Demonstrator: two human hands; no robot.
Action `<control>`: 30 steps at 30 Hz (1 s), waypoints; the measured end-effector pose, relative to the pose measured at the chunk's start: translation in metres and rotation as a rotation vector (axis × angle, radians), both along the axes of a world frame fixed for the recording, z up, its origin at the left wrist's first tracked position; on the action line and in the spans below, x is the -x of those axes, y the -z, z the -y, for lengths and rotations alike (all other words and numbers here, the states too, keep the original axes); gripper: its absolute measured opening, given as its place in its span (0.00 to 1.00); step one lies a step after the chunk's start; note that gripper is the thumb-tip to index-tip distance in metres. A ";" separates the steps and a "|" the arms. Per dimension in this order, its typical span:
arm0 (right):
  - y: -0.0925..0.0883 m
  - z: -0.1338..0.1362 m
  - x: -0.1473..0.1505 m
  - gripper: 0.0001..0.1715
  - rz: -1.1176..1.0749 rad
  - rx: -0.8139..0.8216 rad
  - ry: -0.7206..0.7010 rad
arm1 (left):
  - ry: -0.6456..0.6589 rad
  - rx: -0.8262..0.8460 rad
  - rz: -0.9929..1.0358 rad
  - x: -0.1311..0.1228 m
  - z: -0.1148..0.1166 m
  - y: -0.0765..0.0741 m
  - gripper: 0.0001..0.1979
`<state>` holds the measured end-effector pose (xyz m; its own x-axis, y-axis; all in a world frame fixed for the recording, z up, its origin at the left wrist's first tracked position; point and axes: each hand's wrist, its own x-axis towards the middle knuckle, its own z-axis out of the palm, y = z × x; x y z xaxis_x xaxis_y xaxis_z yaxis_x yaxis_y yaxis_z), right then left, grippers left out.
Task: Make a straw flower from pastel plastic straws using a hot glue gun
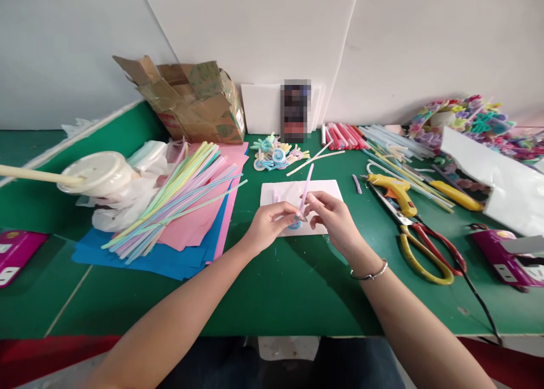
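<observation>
My left hand (270,223) and my right hand (331,216) meet over a small white sheet (329,188) on the green table (272,287). Together they pinch a pale purple straw (306,186) that points up and away. Its lower end is rolled into a small blue and purple coil (294,224) between my fingertips. Both hands are closed on it. A metal bangle (369,274) circles my right wrist.
A fan of pastel straws (178,199) lies on pink and blue paper at left, beside a lidded cup (100,174) and a cardboard box (195,100). Finished coils (274,154) lie behind the sheet. At right are a yellow glue gun (395,192), scissors (425,247) and more straws.
</observation>
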<state>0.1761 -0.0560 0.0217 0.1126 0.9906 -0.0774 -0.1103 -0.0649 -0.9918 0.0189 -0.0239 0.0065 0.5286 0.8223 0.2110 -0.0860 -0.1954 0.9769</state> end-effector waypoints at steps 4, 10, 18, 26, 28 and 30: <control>0.001 0.000 -0.001 0.17 0.040 -0.039 -0.052 | 0.022 0.040 0.010 -0.002 0.000 -0.001 0.15; 0.005 0.000 -0.002 0.16 0.062 -0.095 -0.091 | 0.012 0.106 -0.063 -0.003 -0.002 -0.005 0.17; 0.004 0.000 0.001 0.15 0.004 -0.060 -0.088 | -0.074 0.069 -0.115 -0.002 -0.002 0.000 0.17; 0.005 -0.001 0.001 0.15 -0.020 -0.034 -0.090 | -0.156 -0.067 -0.200 -0.003 0.002 -0.004 0.19; 0.004 -0.001 0.001 0.14 -0.025 -0.034 -0.097 | -0.157 -0.068 -0.197 -0.003 0.002 -0.004 0.19; 0.002 0.000 0.001 0.14 -0.036 -0.026 -0.108 | -0.164 -0.060 -0.183 -0.003 0.002 -0.004 0.19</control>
<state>0.1746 -0.0560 0.0195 0.0030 0.9986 -0.0533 -0.1400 -0.0524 -0.9888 0.0215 -0.0256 0.0105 0.4230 0.8890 0.1753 0.1291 -0.2507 0.9594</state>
